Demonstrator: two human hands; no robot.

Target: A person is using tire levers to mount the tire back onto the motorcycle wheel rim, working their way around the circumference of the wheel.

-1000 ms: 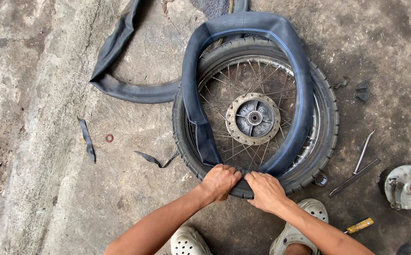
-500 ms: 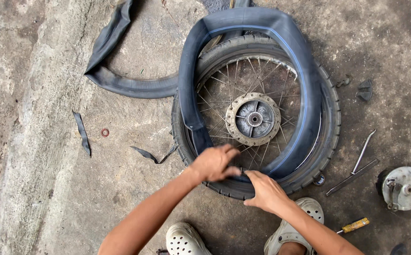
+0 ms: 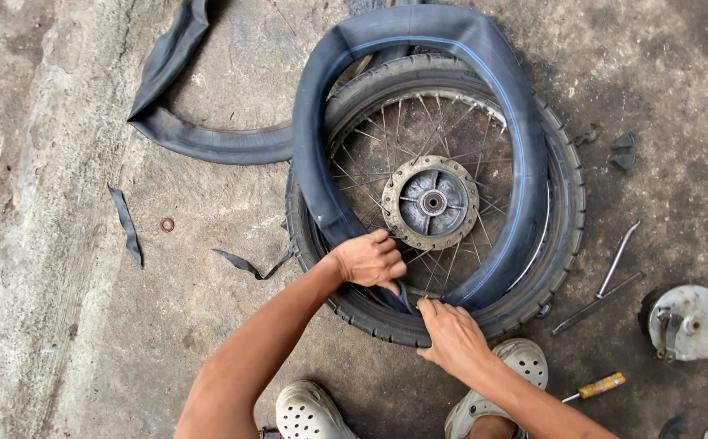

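A spoked motorcycle wheel lies flat on the concrete, its black tyre around a metal hub. A black inner tube with a thin blue line is draped in a loop over the wheel. My left hand grips the tube at the wheel's near-left side, fingers curled over it. My right hand presses on the tube and tyre at the near edge, fingers pinching the rubber.
A second, flattened black tube trails off to the upper left. Rubber strips and a small red ring lie at left. Two metal tyre levers, a brake drum plate and a yellow-handled screwdriver lie at right. My clogs are at the bottom.
My left hand has moved from the tyre's near edge up and inward onto the tube at the rim. My right hand stays at the near edge, now pinching the tube.
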